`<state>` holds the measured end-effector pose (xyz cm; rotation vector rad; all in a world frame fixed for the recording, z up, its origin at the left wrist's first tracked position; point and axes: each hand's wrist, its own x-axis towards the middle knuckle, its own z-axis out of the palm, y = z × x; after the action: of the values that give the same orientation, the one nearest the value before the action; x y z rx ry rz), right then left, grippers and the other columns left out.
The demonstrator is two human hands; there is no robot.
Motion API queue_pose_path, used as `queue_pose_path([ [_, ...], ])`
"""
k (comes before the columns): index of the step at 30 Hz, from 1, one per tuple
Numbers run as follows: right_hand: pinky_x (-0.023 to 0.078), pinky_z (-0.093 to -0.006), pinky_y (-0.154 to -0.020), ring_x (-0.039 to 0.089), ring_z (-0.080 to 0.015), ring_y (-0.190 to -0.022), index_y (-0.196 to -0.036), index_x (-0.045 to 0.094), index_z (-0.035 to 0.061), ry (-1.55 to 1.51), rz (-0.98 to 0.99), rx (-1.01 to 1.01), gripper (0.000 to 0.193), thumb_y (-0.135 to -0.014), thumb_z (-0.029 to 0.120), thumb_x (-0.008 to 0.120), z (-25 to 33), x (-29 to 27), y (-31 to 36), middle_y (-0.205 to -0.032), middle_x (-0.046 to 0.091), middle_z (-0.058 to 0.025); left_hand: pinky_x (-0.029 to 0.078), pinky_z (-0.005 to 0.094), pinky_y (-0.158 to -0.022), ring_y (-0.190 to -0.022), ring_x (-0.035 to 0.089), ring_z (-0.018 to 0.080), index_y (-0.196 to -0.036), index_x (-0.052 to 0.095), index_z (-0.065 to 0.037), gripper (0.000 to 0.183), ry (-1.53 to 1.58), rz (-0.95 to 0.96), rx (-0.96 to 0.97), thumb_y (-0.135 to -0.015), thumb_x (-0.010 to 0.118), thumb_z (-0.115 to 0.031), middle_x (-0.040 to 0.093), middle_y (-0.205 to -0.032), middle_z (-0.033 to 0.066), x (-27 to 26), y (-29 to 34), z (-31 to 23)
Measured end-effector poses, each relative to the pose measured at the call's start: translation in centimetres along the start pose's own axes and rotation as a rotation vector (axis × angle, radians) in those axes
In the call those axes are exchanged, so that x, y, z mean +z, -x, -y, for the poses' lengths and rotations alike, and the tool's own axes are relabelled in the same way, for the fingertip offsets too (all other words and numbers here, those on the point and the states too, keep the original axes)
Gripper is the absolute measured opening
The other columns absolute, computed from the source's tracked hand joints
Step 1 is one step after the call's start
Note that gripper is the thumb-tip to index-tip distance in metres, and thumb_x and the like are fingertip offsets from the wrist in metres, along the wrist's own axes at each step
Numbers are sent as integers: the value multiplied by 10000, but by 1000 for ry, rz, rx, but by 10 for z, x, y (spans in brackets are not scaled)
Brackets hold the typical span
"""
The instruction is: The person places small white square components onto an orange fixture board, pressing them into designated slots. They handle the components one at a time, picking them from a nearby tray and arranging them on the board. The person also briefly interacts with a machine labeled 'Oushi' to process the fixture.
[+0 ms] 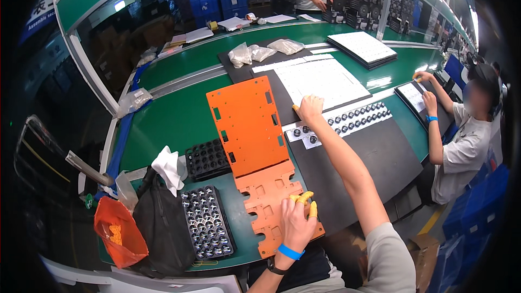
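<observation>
My left hand (297, 225), with yellow finger cots and a blue wristband, rests over the lower panel of an orange hinged fixture (260, 190). Its cot-covered fingers are a little apart at the panel's right edge, and I see nothing held. The fixture's upper panel (244, 125) stands raised, with slots and small holes. My right arm reaches forward, and my right hand (310, 109) is closed at the near edge of a white sheet (320, 78). What its fingers grip is hidden. Beside that hand, white strips (353, 119) carry rows of round black lens-like parts.
Left of the fixture stand a black tray of shiny round parts (209, 222), another black tray (206, 160), a black bag (163, 228) and an orange bag (119, 233) with yellow bits. Plastic bags (260, 53) lie at the back. A co-worker (467, 125) handles a board at right.
</observation>
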<state>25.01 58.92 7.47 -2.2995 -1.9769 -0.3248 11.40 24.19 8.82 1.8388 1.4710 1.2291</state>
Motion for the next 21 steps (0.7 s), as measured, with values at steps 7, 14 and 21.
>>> queue_pose_path([
  [7, 467, -426, -882, 623, -244, -1095, -1055, 736, 90, 75, -67, -37, 539, -885, 592, 638, -11, 13, -11, -1070, 687, -103, 450, 442, -884, -981, 517, 350, -1106, 689, -28, 253, 4, 3, -17, -857, 670, -70, 600, -1008, 151, 2, 0, -2],
  [14, 524, -420, -785, 722, -260, -837, -837, 746, 94, 88, -14, -163, 194, -839, 266, 657, 2, 13, -17, -855, 742, -92, 452, 436, -901, -990, 519, 345, -1094, 697, -39, 235, 3, 5, -20, -864, 675, -82, 612, -1009, 146, 2, 0, -2],
  [21, 553, -392, -644, 735, -280, -757, -733, 745, 91, 68, -160, -320, 158, -823, 181, 650, -16, 8, -23, -776, 736, -144, 463, 426, -883, -986, 526, 331, -1092, 704, -40, 242, 0, -18, -20, -856, 686, -87, 611, -1004, 137, 3, 1, 0],
])
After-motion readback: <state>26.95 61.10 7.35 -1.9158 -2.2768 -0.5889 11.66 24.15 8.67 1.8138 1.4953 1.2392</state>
